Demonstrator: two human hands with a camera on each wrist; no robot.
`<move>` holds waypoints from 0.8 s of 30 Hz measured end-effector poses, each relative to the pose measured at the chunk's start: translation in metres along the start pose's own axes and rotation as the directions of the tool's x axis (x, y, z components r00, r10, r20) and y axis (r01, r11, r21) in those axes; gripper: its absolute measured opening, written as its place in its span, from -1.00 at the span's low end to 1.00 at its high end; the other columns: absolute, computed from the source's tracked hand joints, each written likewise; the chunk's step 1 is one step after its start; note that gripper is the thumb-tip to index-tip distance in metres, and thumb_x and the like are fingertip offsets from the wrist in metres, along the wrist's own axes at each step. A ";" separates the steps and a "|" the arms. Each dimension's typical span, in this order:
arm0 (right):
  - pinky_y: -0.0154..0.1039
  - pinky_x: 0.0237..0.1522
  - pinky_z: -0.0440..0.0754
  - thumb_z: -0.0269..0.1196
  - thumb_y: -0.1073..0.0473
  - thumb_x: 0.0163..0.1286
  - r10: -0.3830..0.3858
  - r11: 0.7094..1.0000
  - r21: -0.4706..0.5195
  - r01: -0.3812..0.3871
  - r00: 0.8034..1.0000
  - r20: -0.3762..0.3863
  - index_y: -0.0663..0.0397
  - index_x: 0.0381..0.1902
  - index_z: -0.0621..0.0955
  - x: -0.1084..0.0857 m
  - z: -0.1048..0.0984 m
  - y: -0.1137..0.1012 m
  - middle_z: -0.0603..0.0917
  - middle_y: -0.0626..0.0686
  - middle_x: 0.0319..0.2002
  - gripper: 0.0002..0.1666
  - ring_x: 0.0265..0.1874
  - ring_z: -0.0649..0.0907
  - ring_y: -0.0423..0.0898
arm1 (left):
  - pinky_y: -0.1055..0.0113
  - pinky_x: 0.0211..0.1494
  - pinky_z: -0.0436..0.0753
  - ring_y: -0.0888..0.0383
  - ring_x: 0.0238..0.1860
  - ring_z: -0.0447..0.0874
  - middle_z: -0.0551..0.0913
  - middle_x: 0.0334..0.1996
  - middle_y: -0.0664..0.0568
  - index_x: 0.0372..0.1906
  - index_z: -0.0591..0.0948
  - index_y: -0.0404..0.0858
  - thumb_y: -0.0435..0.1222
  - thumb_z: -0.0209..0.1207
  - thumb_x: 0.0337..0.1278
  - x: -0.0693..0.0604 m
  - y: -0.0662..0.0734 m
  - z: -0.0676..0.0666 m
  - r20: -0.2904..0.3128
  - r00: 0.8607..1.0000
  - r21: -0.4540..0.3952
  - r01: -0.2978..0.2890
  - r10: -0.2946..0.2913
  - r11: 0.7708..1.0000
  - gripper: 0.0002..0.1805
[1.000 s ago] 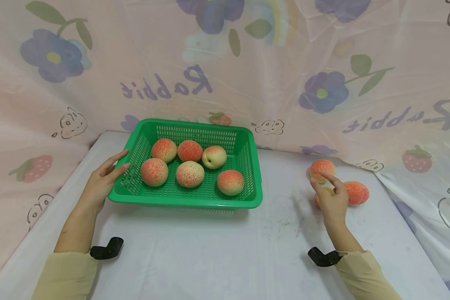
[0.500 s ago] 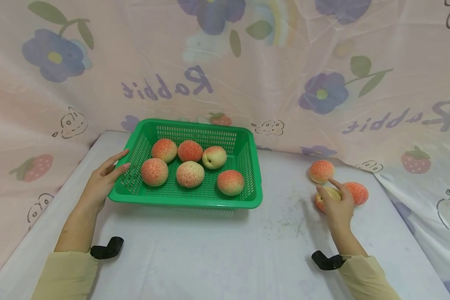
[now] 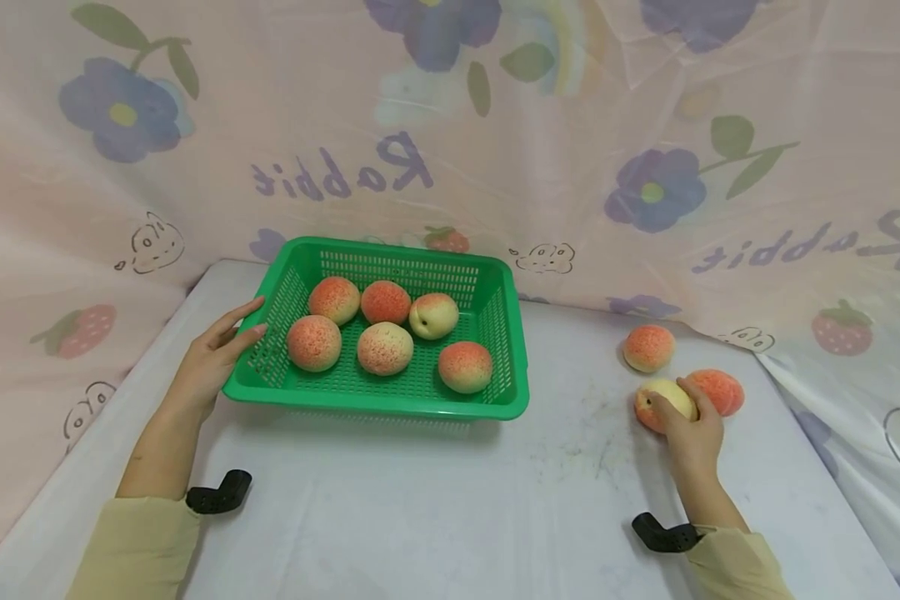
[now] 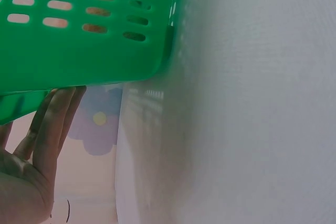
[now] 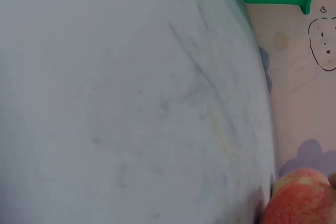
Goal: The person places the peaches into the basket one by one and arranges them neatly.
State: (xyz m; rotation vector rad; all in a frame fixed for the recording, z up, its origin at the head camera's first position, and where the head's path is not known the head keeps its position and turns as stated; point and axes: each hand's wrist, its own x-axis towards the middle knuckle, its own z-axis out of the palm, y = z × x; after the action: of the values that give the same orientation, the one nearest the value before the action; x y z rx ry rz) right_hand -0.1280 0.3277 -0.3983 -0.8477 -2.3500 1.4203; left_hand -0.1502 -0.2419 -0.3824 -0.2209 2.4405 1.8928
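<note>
My left hand (image 3: 212, 358) lies at the left end of a green plastic basket (image 3: 375, 407), thumb and forefinger touching its rim. In the left wrist view its straight fingers (image 4: 52, 124) reach along the basket's outer side. My right hand (image 3: 693, 433) grips a yellow-and-red peach (image 3: 667, 396) on the table, thumb over its top. Behind the hand sits a redder peach (image 3: 722, 392), and an orange one (image 3: 648, 347) lies farther back. At the right wrist view's lower corner a red peach (image 5: 299, 203) shows with a fingertip at its edge.
Several peaches lie apart or touching inside the basket, among them a pale speckled one (image 3: 385, 348) and one near the right end (image 3: 465, 367). A white cloth (image 3: 435, 517) covers the table. A printed curtain (image 3: 495, 167) hangs along the back edge.
My right hand has come down from above the small group of peaches and taken hold of the yellow-and-red one. My left hand stays at the basket; the head view has shifted slightly.
</note>
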 end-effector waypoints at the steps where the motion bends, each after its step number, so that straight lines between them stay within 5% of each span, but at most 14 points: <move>1: -0.25 0.39 0.22 0.22 0.07 0.33 0.014 1.000 0.005 -0.014 1.000 0.006 0.04 0.43 0.29 0.000 -0.001 0.001 0.25 0.09 0.44 -0.26 0.33 0.27 -0.07 | -0.46 0.34 -0.18 -0.33 0.49 -0.34 -0.18 0.53 -0.22 0.44 0.19 0.29 0.15 0.04 0.28 0.000 0.000 0.000 0.002 1.000 0.000 0.000 0.000 1.000 -0.35; 12: -0.27 0.32 0.25 0.29 -0.04 0.28 0.065 0.997 0.042 -0.067 0.997 0.049 -0.15 0.48 0.22 0.001 0.000 0.009 0.20 0.07 0.44 -0.14 0.29 0.27 -0.10 | -0.46 0.33 -0.18 -0.34 0.49 -0.33 -0.18 0.52 -0.22 0.44 0.19 0.28 0.14 0.03 0.30 0.002 0.000 -0.002 0.006 1.000 0.010 -0.008 0.008 1.000 -0.36; 24: -0.59 -0.15 0.33 0.34 0.02 0.25 0.042 0.999 0.023 -0.044 0.996 0.084 -0.08 0.44 0.28 -0.004 0.008 0.006 0.27 0.08 0.36 -0.16 0.02 0.36 -0.27 | -0.41 0.37 -0.19 -0.31 0.49 -0.33 -0.16 0.53 -0.21 0.43 0.23 0.26 0.13 0.06 0.28 0.001 0.000 0.000 -0.005 1.000 -0.018 -0.007 0.007 1.000 -0.37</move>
State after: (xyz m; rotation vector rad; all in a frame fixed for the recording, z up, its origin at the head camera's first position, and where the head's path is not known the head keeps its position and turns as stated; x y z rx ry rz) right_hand -0.1263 0.3219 -0.4073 -0.8528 -2.3828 1.5277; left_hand -0.1508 -0.2421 -0.3820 -0.2183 2.4319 1.9200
